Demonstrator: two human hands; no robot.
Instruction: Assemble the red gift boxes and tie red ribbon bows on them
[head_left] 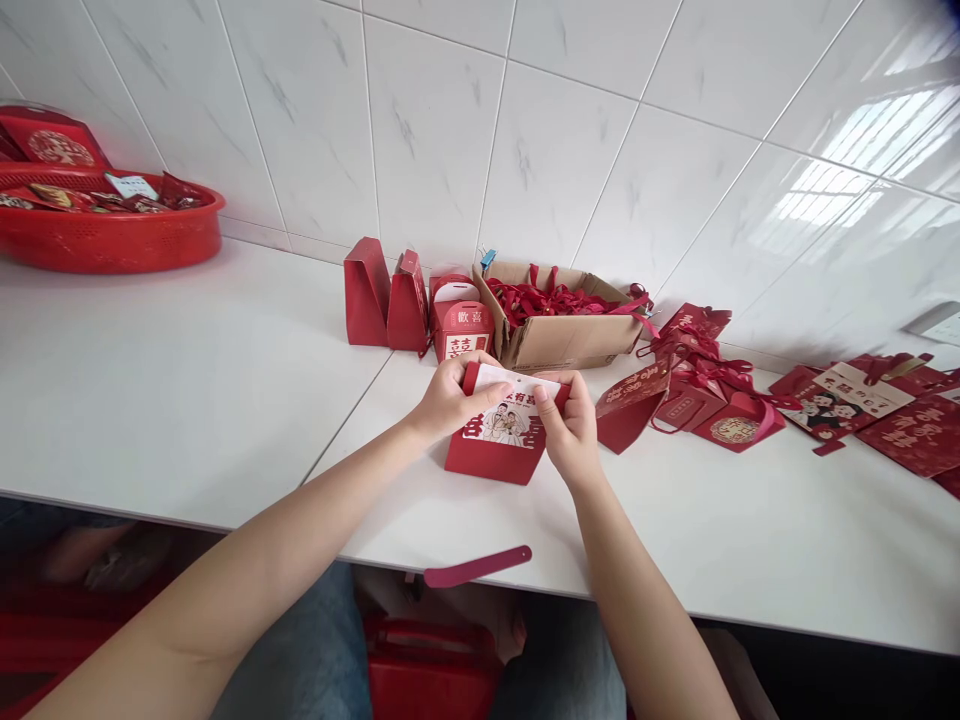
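Observation:
A red gift box (491,462) with a white card-like top and a printed couple on its front stands on the white table, between my hands. My left hand (463,392) grips its upper left corner, thumb on the white flap. At the upper right corner, my right hand (568,425) pinches the same flap, thumb in front and fingers behind. A dark pink strip (478,567) lies at the table's front edge, its left end sticking out over the edge. Behind the box is another red box (464,320) with an arched top.
Two red boxes (367,292) stand left of a cardboard box (574,342) full of red ribbons. More red boxes with ribbons (705,400) are at the right, flat ones (913,435) further right. A red basket (112,245) of packets sits at the far left, by the tiled wall.

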